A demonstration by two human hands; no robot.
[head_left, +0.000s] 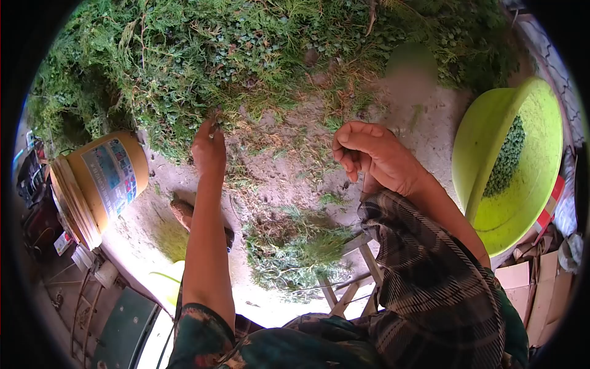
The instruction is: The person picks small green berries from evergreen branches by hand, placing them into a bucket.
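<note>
My left hand point(209, 150) reaches to the near edge of a large heap of green conifer branches point(203, 67). Its fingers are pinched together at the sprigs; what sits between the fingertips is too small to name. Small bluish-green cones dot these branches. Over the dusty floor, in front of my knee, my right hand point(384, 157) hangs with its fingers curled inward. Whatever its palm may hold is hidden. To the right, a tilted lime-green basin point(541, 203) contains a pile of small green cones point(509, 157).
A yellow bucket point(126, 169) with a printed label stands at the left beside the heap. Loose clippings point(295, 252) lie on the floor before me, near a wooden stool frame point(369, 264). Cardboard point(544, 295) is at the lower right. A checked cloth point(430, 270) covers my leg.
</note>
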